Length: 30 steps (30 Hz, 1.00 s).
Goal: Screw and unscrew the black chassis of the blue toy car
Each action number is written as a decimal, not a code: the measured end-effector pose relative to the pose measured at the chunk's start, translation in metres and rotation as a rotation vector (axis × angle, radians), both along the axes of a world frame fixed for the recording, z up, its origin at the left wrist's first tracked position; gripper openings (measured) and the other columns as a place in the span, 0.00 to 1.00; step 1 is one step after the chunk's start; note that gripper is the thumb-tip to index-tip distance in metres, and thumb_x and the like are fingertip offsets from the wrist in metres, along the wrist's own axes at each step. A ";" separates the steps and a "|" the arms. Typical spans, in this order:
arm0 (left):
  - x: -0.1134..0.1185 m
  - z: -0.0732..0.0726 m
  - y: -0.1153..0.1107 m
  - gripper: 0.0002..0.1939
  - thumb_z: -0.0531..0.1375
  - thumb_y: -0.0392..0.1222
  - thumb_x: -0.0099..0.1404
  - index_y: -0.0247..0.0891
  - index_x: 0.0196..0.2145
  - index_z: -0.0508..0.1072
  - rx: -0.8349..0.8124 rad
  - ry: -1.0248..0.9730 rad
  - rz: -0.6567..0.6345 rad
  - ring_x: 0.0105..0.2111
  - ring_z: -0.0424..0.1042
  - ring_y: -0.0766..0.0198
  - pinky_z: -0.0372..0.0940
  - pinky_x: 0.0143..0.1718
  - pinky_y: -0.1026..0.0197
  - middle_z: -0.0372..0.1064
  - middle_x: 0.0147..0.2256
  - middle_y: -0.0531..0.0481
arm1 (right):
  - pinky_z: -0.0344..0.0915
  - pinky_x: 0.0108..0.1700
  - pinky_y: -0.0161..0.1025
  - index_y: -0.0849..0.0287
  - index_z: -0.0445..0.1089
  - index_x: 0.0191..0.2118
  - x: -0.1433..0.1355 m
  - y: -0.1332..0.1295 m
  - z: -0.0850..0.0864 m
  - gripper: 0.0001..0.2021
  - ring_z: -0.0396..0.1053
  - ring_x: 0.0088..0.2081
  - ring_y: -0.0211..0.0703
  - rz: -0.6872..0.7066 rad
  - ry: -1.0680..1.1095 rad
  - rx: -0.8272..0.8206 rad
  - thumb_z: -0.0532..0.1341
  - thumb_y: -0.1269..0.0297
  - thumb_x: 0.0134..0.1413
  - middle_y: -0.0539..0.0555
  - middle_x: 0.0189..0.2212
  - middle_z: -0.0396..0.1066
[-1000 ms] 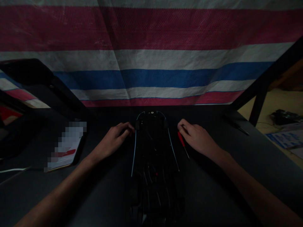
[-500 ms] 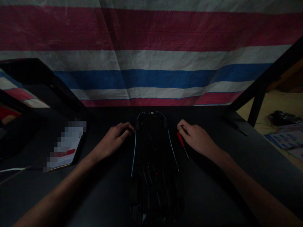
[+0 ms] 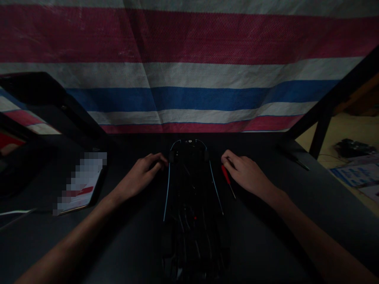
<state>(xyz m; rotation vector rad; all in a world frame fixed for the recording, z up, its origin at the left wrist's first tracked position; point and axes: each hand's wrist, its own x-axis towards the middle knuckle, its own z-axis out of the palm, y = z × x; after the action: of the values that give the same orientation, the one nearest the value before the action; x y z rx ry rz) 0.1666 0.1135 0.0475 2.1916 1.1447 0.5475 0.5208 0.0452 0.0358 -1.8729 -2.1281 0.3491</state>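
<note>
A dark toy car (image 3: 192,189) lies wheels up at the middle of the dark table, with thin blue edges along its sides. On its left, my left hand (image 3: 149,167) rests with curled fingers beside the front wheel; whether the fingertips touch the car or hold anything is hidden. To the right of the car, my right hand (image 3: 238,167) is closed on the table. A screwdriver with a red handle (image 3: 226,173) lies against its curled fingers, its thin shaft pointing toward me. The grip on the handle's top end is hard to make out.
A phone (image 3: 84,185) with a blurred screen rests at the left near a white cable (image 3: 17,212). A dark thin tool (image 3: 302,163) lies near the right edge. Black frame bars (image 3: 321,126) stand at the sides, and a striped sheet (image 3: 183,98) hangs behind.
</note>
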 end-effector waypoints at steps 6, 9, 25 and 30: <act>-0.001 -0.002 0.001 0.16 0.51 0.47 0.78 0.41 0.45 0.76 -0.002 0.003 0.005 0.38 0.77 0.52 0.68 0.43 0.52 0.75 0.38 0.49 | 0.58 0.36 0.42 0.52 0.66 0.46 0.000 0.001 -0.001 0.10 0.76 0.34 0.47 -0.010 -0.001 -0.017 0.49 0.59 0.76 0.52 0.33 0.77; -0.001 0.000 0.000 0.15 0.51 0.47 0.78 0.41 0.45 0.76 -0.007 0.000 0.004 0.39 0.78 0.52 0.69 0.45 0.53 0.76 0.39 0.49 | 0.58 0.36 0.42 0.52 0.66 0.46 -0.001 0.000 0.001 0.10 0.76 0.35 0.47 -0.011 -0.001 -0.019 0.48 0.59 0.76 0.53 0.34 0.77; -0.001 0.000 0.000 0.16 0.51 0.48 0.79 0.41 0.46 0.76 -0.012 0.005 -0.001 0.40 0.77 0.52 0.68 0.45 0.52 0.75 0.39 0.49 | 0.58 0.36 0.41 0.53 0.66 0.46 -0.002 -0.001 0.004 0.12 0.76 0.34 0.46 -0.003 -0.016 -0.015 0.47 0.60 0.76 0.53 0.35 0.78; -0.001 0.001 0.000 0.15 0.51 0.48 0.79 0.41 0.45 0.76 -0.014 -0.011 -0.010 0.39 0.77 0.52 0.67 0.45 0.52 0.75 0.38 0.49 | 0.58 0.35 0.40 0.53 0.67 0.46 -0.004 -0.003 0.007 0.11 0.76 0.33 0.45 -0.010 -0.053 -0.011 0.49 0.62 0.76 0.52 0.35 0.78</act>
<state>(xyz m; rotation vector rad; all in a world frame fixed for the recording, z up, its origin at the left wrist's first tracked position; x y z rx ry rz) 0.1658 0.1135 0.0488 2.1788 1.1278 0.5445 0.5170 0.0424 0.0424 -1.9185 -2.1543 0.3130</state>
